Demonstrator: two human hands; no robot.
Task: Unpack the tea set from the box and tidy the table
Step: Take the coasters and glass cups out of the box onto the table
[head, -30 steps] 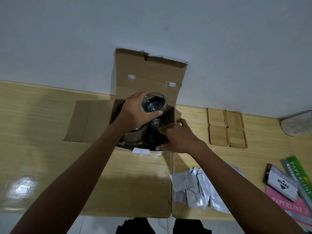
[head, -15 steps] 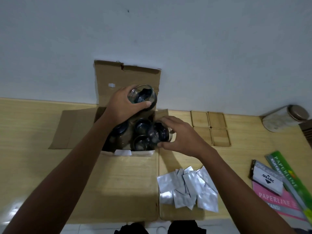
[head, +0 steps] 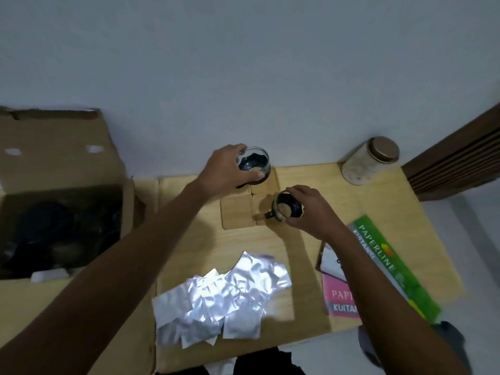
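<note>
An open cardboard box (head: 56, 161) stands at the left, with dark glassware dimly visible inside. My left hand (head: 226, 169) grips a glass cup (head: 254, 165) by its rim, over the far-left wooden coaster of a square group of coasters (head: 236, 213). My right hand (head: 311, 208) holds a second glass cup (head: 286, 209) with a dark handle, over the near-right coaster. Whether either cup rests on its coaster is unclear.
Several silver foil sachets (head: 221, 296) lie heaped near the front edge. A lidded jar (head: 370, 159) stands at the back right. Green (head: 392, 266) and pink (head: 341, 299) Paperline booklets lie at the right. The wall runs close behind the table.
Both hands have lifted a cup each out of the box and carried them right to the coasters. My view has swung right, so the box now sits at the left.
</note>
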